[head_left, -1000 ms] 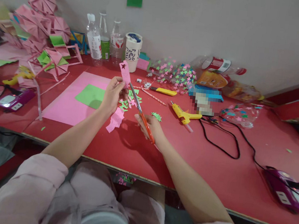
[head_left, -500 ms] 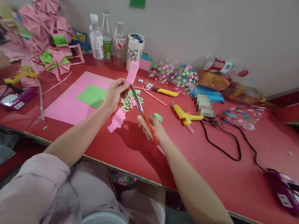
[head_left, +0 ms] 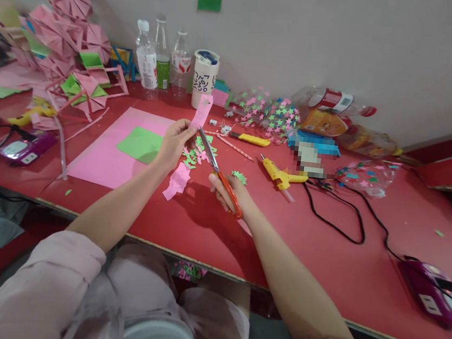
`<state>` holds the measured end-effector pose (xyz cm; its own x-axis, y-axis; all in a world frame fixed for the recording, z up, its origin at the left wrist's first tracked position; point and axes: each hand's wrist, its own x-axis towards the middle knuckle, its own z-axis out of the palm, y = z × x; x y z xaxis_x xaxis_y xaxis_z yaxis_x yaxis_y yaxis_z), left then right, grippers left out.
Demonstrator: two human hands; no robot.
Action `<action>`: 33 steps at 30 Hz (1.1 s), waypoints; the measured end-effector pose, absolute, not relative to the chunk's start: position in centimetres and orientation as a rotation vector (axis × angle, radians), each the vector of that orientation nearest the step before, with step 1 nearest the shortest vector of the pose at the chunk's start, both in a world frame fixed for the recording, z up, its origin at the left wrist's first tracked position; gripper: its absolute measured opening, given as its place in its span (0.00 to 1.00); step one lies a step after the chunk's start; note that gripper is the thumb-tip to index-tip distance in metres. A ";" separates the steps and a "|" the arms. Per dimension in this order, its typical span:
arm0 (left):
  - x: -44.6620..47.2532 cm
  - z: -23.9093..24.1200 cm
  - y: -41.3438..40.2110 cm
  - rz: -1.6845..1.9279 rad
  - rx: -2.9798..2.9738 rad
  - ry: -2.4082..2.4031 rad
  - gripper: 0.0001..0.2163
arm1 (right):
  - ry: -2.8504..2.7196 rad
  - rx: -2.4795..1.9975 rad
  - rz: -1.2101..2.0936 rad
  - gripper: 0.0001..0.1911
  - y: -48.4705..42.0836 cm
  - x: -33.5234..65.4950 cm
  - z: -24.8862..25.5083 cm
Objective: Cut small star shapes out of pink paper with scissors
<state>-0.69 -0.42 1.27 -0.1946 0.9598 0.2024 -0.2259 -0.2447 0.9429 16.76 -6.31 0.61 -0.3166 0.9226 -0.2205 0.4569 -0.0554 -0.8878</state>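
My left hand (head_left: 175,143) pinches a long pink paper strip (head_left: 200,113) with a star-shaped hole near its top; the strip's lower end (head_left: 177,181) hangs down to the red table (head_left: 322,256). My right hand (head_left: 229,191) grips orange-handled scissors (head_left: 219,172), whose blades point up and left and meet the strip just right of my left fingers. Under the hands lies a small heap of green and pink paper stars (head_left: 195,154).
A pink sheet (head_left: 105,156) with a green square (head_left: 139,144) lies left. Right of the hands: a yellow glue gun (head_left: 280,174) with black cable (head_left: 334,220), a yellow knife (head_left: 249,138), a star pile (head_left: 267,113), purple power strips (head_left: 436,294). Bottles (head_left: 146,65), a cup (head_left: 204,77), paper fans (head_left: 66,26) behind.
The pink strip has turned and tilted right in my left hand, its star hole now facing differently. The scissors have shifted slightly right and stay at the strip.
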 end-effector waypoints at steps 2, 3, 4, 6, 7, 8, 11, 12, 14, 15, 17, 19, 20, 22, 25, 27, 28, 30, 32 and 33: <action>-0.7 1.3 -0.4 1.612 1.097 1.042 0.07 | -1.806 -1.483 1.301 0.24 -6.2 16.8 0.6; -0.7 1.3 -0.4 1.613 1.100 1.050 0.08 | -1.822 -1.489 1.277 0.25 -6.2 16.8 0.6; -0.7 1.3 -0.4 1.615 1.104 1.056 0.08 | -1.836 -1.498 1.257 0.25 -6.1 16.8 0.6; -0.6 1.3 -0.4 1.619 1.109 1.064 0.08 | -1.855 -1.512 1.234 0.25 -6.1 16.9 0.6; -0.6 1.3 -0.4 1.620 1.109 1.067 0.08 | -1.863 -1.514 1.228 0.25 -6.1 16.9 0.6; -0.6 1.3 -0.4 1.620 1.108 1.070 0.08 | -1.869 -1.518 1.225 0.26 -6.1 16.9 0.6; -0.6 1.3 -0.4 1.620 1.114 1.077 0.09 | -1.870 -1.532 1.226 0.26 -6.1 16.9 0.7; -0.7 1.3 -0.4 1.619 1.120 1.082 0.09 | -1.866 -1.535 1.232 0.26 -6.1 16.9 0.7; -0.8 1.3 -0.4 1.614 1.137 1.094 0.09 | -1.850 -1.535 1.253 0.26 -6.2 16.9 0.9; -0.8 1.3 -0.4 1.609 1.144 1.100 0.09 | -1.839 -1.532 1.265 0.26 -6.2 16.9 1.0; -0.9 1.3 -0.4 1.604 1.152 1.107 0.08 | -1.811 -1.517 1.304 0.26 -6.3 16.9 1.1; -1.0 1.3 -0.3 1.604 1.158 1.097 0.08 | -1.785 -1.497 1.351 0.26 -6.3 16.9 1.3; -1.0 1.3 -0.3 1.604 1.159 1.089 0.08 | -1.776 -1.488 1.372 0.25 -6.3 16.9 1.3; -1.1 1.4 -0.3 1.600 1.158 1.074 0.08 | -1.770 -1.484 1.393 0.25 -6.2 17.0 1.4; -1.3 1.4 -0.2 1.589 1.154 1.063 0.08 | -1.769 -1.514 1.380 0.25 -6.1 16.9 1.5; -1.4 1.3 -0.1 1.585 1.156 1.050 0.08 | -1.764 -1.536 1.371 0.25 -6.2 16.9 1.6; -1.5 1.3 -0.1 1.583 1.159 1.043 0.08 | -1.766 -1.540 1.371 0.25 -6.2 16.9 1.6; -1.6 1.3 0.0 1.583 1.165 1.028 0.08 | -1.776 -1.536 1.372 0.25 -6.2 16.9 1.7; -1.7 1.3 0.0 1.585 1.169 1.018 0.08 | -1.787 -1.530 1.372 0.25 -6.2 16.9 1.7; -1.7 1.3 0.0 1.583 1.169 1.019 0.08 | -1.788 -1.529 1.371 0.25 -6.2 16.9 1.6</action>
